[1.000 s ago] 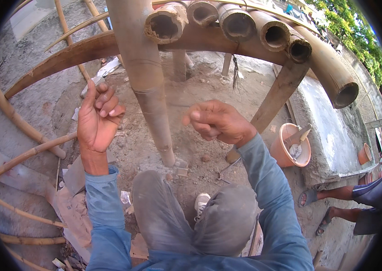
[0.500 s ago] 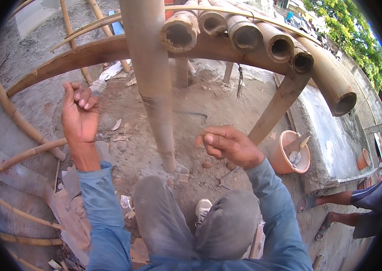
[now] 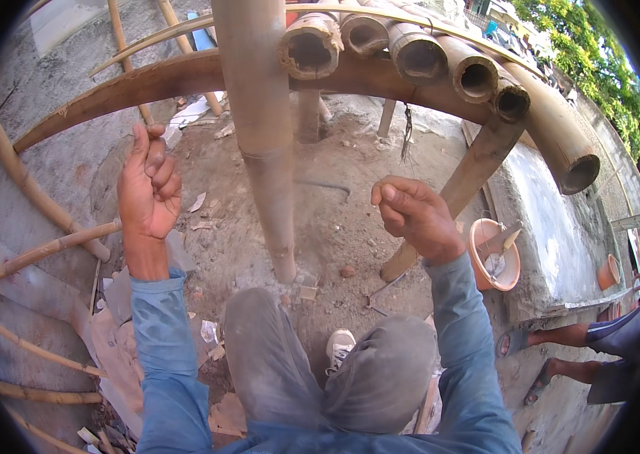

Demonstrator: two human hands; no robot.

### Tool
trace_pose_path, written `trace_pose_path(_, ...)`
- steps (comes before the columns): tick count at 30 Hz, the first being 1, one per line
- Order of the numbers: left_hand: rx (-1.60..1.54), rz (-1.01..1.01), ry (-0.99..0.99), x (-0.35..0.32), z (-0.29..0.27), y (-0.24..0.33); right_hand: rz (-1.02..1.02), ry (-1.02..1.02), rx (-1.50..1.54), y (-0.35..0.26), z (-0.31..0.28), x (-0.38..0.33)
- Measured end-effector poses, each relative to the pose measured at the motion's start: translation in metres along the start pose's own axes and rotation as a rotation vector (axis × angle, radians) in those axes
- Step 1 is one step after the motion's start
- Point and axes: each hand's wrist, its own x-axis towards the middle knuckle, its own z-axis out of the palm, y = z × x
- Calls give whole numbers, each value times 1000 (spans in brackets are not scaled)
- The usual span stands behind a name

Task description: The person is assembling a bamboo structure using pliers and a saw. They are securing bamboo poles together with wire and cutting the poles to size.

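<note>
An upright bamboo post (image 3: 255, 91) stands between my hands, a thin wire (image 3: 261, 154) looped around it. To the post's left, my left hand (image 3: 152, 181) is raised with its fingers curled in a pinch. My right hand (image 3: 420, 216) is closed, thumb against forefinger, to the right of the post and in front of a slanted bamboo brace (image 3: 479, 166). Both hands appear to grip the wire's ends, though the strands are almost too fine to follow against the ground. Behind the post runs a curved split-bamboo crosspiece (image 3: 130, 87).
Several cut bamboo poles (image 3: 418, 57) lie across the crosspiece, with a dark wire bundle (image 3: 407, 132) hanging below. An orange bucket (image 3: 513, 276) holding a trowel stands by a concrete block (image 3: 554, 234). Another person's legs (image 3: 569, 352) are at right. Rubble and bamboo strips lie left.
My right hand has moved right and upward, away from the post. My left hand has shifted slightly right, its fingers curled tighter. The view has shifted slightly.
</note>
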Motion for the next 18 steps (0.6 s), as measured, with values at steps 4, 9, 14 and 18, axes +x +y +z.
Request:
trace_pose_path(4,163,-104,-236,-12,-21,-10,-73,63,-60,-17,6,11)
trace_pose_path(9,314,-161,-513,-23,-29,32,-113,3,-478,-42,10,11)
trace_pose_path(14,594,-171,-714,-15,-5,35,-247,-32,-718,-45,17,36)
trace_pose_path(18,355,-150,-529,-16,-17,45,-383,-28,-966,-37,14,51)
